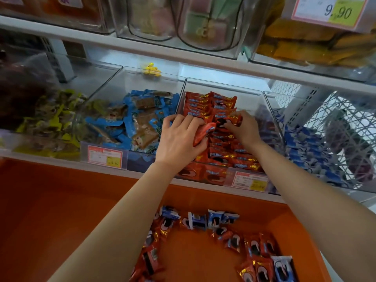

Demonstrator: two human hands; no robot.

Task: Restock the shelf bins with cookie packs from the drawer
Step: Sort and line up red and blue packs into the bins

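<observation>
Both my hands reach into a clear shelf bin (270,110) packed with rows of red cookie packs (205,106). My left hand (179,139) grips a red cookie pack (204,131) at the bin's left side, thumb under it. My right hand (247,129) pinches another red cookie pack (232,120) just right of it, above the stacked rows. Below, the orange drawer (203,261) holds several loose red cookie packs (254,247) and blue cookie packs (213,219).
Left of the red bin is a clear bin of blue-wrapped snacks (134,119), then one of yellow-green packs (50,123). A bin of blue packs (305,147) stands to the right. Price tags (104,156) hang on the bin fronts. An upper shelf (183,55) overhangs.
</observation>
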